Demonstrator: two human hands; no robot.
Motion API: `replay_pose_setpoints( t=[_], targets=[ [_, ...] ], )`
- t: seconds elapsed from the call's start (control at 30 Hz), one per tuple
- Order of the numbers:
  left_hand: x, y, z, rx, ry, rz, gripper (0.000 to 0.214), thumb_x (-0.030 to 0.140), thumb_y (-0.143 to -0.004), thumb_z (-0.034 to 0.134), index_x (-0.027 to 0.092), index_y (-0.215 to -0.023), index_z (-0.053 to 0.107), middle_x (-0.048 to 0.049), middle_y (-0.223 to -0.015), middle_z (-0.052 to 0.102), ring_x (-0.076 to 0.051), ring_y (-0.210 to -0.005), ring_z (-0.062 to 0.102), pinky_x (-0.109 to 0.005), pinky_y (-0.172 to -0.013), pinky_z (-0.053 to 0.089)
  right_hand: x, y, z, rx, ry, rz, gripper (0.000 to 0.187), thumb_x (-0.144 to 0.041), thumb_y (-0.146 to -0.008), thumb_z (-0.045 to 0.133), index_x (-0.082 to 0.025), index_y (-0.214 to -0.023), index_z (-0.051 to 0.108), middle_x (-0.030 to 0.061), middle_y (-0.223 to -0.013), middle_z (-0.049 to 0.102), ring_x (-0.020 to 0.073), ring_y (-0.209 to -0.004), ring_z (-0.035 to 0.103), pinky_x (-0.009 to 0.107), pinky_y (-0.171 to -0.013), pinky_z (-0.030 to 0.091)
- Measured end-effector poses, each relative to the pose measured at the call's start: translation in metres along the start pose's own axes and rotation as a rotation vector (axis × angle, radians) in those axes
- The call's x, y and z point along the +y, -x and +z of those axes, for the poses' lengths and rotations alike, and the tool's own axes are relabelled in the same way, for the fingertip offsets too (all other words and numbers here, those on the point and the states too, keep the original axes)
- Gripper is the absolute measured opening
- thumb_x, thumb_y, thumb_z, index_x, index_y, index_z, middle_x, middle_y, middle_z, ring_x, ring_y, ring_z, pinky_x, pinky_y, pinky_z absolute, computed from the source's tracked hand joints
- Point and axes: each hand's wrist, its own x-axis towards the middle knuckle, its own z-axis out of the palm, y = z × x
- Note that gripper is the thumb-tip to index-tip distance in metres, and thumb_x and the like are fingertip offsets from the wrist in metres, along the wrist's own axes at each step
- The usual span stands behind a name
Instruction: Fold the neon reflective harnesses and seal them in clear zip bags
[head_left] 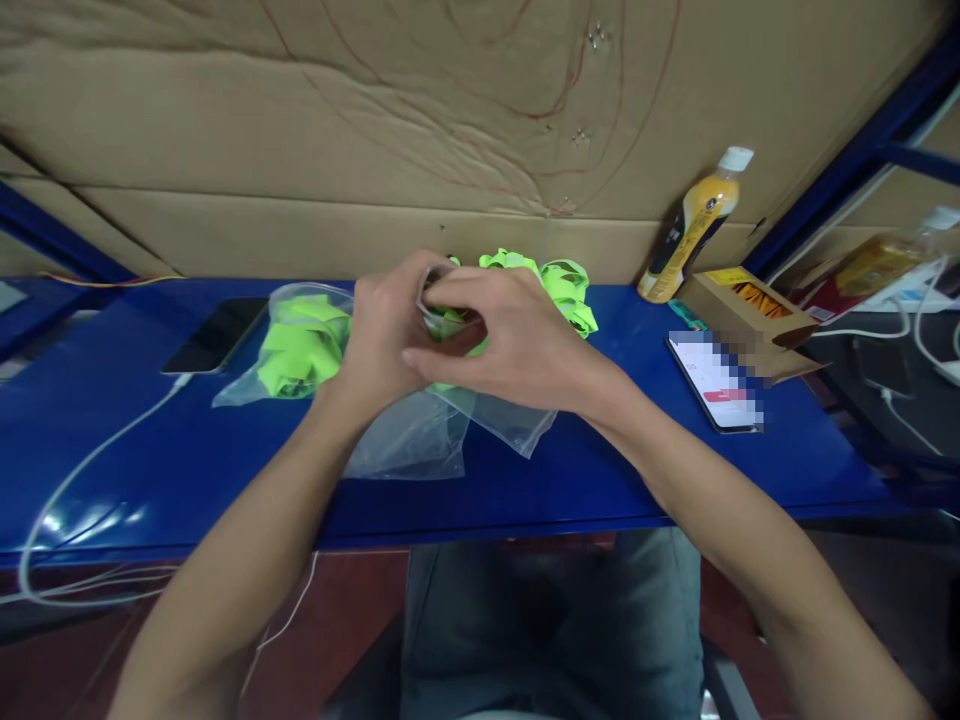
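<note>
My left hand (388, 325) is closed around the upper part of a clear plastic bag (430, 312), with bright yellow-green strips inside its mouth. My right hand (517, 330) curls over the same bag from the right; its fingers bend in at the mouth and its thumb reaches across beneath. The right fingertips are partly hidden. Behind the right hand lies a loose heap of yellow-green strips (566, 290). Left of my hands, another clear bag holds a yellow-green bundle (301, 345). Below my hands, a flat clear bag (409, 440) rests on the table.
On the blue table (525, 500), a dark phone (217, 335) with a white cable lies left. At right are a lit phone (712, 385), a small cardboard box (750, 310) and a leaning yellow drink bottle (694, 225). A cardboard wall (300, 130) stands behind.
</note>
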Motion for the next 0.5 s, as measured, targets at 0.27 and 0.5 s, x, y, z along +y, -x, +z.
replay_pose_setpoints(
  t=[0.27, 0.5],
  targets=[
    [-0.007, -0.007, -0.004, 0.114, 0.105, -0.102, 0.016, 0.03, -0.072, 0.069, 0.024, -0.085, 0.062, 0.0024, -0.084, 0.067, -0.022, -0.084, 0.06, -0.041, -0.077, 0.044, -0.008, -0.032, 0.003, -0.122, 0.021, 0.096, 0.034, -0.047, -0.096, 0.081, -0.023, -0.08, 0.062, 0.0013, -0.088, 0.07, 0.0202, -0.088, 0.066, 0.035, -0.077, 0.048],
    [-0.008, -0.009, -0.001, 0.21, 0.464, -0.127, 0.038, 0.054, -0.079, 0.097, 0.025, -0.092, 0.076, 0.0046, -0.089, 0.075, -0.018, -0.084, 0.062, -0.039, -0.081, 0.048, 0.027, 0.012, -0.01, 0.404, -0.09, 0.107, 0.049, -0.046, -0.088, 0.096, -0.029, -0.127, 0.071, 0.0106, -0.148, 0.069, 0.0332, -0.15, 0.056, 0.046, -0.12, 0.054]
  ],
)
